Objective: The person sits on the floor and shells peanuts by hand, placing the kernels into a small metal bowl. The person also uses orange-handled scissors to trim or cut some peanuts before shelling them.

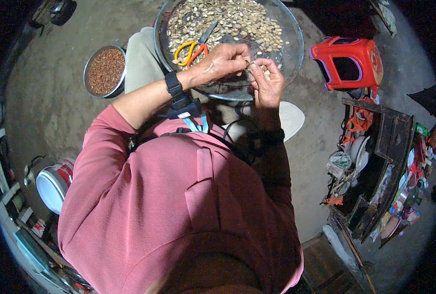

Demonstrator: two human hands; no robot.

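Note:
My left hand (223, 60), with a black strap at the wrist, meets my right hand (267, 86) over the near part of a wide round tray (295, 55). Between their fingertips is a small peanut piece (252, 66), mostly hidden by the fingers; both hands pinch it. Pale bits (266, 73) show by the right fingers, whether held or lying behind I cannot tell. Unshelled peanuts (269, 36) and broken shells (199, 14) cover the far side of the tray. Scissors (192, 51) with yellow and orange handles lie on them, just beyond my left hand.
On the floor at left stands a metal bowl (86, 79) of reddish shelled peanuts (105, 71). A red plastic stool (345, 64) is to the right, near a dark wooden cabinet (392, 141) stuffed with bags and dishes. A white bucket (50, 187) sits at lower left.

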